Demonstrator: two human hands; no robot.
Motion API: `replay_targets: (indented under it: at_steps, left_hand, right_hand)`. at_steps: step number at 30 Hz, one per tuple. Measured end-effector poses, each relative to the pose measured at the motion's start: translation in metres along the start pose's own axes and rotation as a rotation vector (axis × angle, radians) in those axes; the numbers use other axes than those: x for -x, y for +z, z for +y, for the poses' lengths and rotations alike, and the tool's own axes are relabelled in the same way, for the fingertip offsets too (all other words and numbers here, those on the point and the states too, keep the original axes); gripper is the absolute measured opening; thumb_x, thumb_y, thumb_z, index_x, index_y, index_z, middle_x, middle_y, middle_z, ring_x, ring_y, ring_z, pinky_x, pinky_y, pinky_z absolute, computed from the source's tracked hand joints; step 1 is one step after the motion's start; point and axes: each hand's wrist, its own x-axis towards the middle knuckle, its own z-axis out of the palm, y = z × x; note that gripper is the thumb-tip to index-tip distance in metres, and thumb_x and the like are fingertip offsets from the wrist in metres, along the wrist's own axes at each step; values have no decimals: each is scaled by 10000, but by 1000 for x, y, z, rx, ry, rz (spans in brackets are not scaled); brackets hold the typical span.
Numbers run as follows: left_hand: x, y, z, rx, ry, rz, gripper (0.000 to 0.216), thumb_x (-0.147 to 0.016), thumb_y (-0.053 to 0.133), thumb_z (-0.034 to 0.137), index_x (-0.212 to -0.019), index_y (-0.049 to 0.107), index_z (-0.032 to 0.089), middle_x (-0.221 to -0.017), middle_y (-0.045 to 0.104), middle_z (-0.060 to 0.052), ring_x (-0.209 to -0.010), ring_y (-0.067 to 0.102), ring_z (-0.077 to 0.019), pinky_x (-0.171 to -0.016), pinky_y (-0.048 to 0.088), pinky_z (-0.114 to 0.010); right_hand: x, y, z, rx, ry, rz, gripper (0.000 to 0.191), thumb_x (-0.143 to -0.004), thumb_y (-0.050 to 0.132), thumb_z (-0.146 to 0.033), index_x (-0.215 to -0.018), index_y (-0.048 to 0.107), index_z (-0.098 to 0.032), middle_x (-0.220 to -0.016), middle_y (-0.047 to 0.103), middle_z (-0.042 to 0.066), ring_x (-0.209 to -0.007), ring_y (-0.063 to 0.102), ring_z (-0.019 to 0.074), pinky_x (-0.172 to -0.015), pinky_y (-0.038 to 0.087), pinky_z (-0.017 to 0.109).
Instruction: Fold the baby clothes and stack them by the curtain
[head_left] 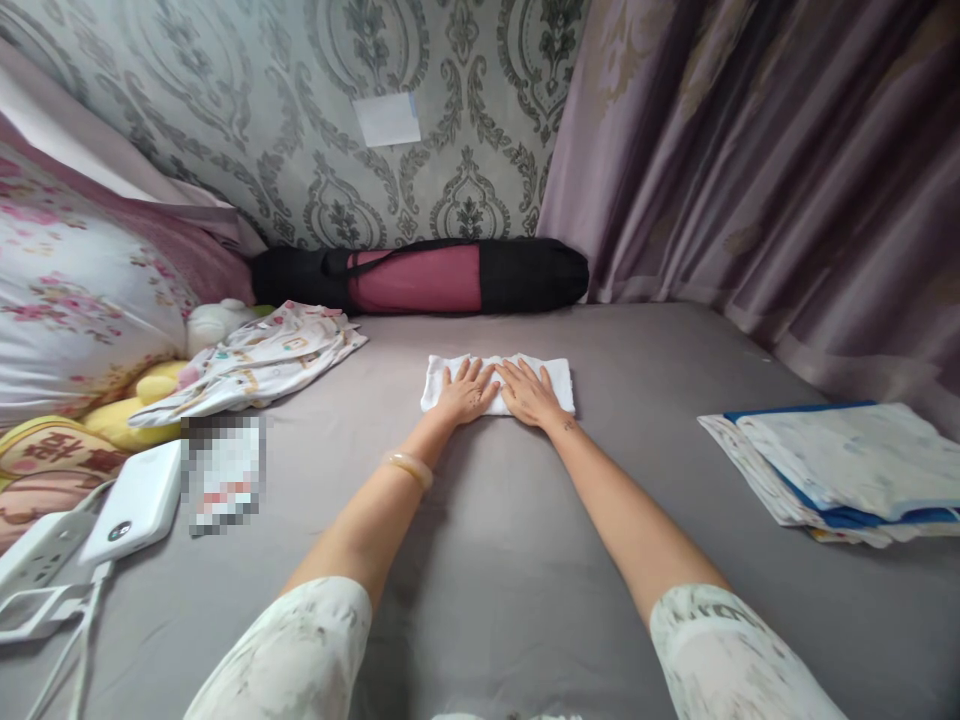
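A small white folded cloth (551,378) lies flat on the grey bed sheet (510,560), in the middle of the view. Both of my arms reach forward to it. My left hand (466,392) rests palm down on the cloth's left half, fingers stretched out and a pale bangle on the wrist. My right hand (529,392) lies flat beside it on the right half, fingers spread. The two hands almost touch at the cloth's centre. Neither hand holds anything.
A patterned garment (262,362) lies at left beside soft toys (161,385) and a floral pillow (67,300). A white power bank (135,502) and cables sit at near left. Folded blue-edged cloths (840,465) are stacked at right. A black-and-pink roll bag (420,275) lies along the wall; curtain at right.
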Motion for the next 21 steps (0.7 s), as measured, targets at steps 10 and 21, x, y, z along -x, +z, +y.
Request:
replay_targets:
  at_steps: [10,21]
  left_hand:
    - [-2,7,-1,-80,-52,65,672,-954,142,601,-1521,271,265,-1609,203,-97,-1480,136,-333,-1156,129,-575]
    - [3,5,4,-95,-190,103,813,-888,159,712,-1522,263,214,-1602,205,-140,-1460,113,-426,-1108,66,-691]
  right_hand:
    - [-4,8,1,49,93,55,606,-977,255,-387,-1517,280,-112,-1596,231,107,-1473,152,229,-1181,86,503]
    - [0,7,-4,109,155,89,593,-978,267,-449,-1502,329,-178,-1591,239,130,-1450,189,324,-1142,78,592]
